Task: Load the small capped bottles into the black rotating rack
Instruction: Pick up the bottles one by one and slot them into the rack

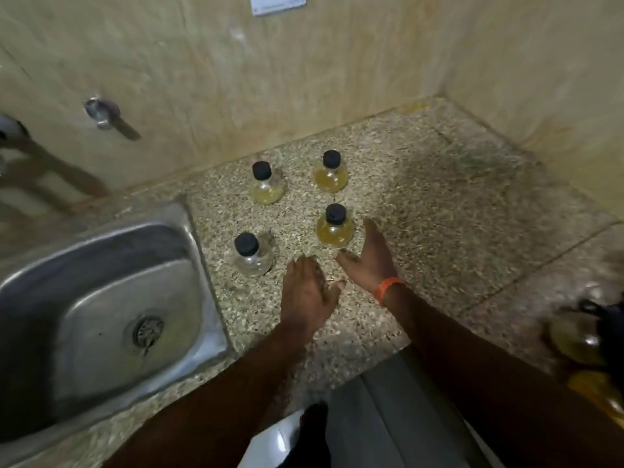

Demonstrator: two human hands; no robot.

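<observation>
Head view: four capped bottles (334, 226) stand mid-frame on the speckled surface (439, 204); left hand (309, 292) and right hand (369, 258) hover spread open, empty, just below them.

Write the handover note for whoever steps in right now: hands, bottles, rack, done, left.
Left hand: open, empty, over the counter, near the clear bottle by the sink.
Right hand: open, empty, beside the near amber bottle.
Also standing capped on the counter: pale yellow bottle and far amber bottle.
Rack: blurred at the right edge; it seems to hold amber bottles, count unclear.
Done: nothing certain. Left: load these four bottles.
</observation>
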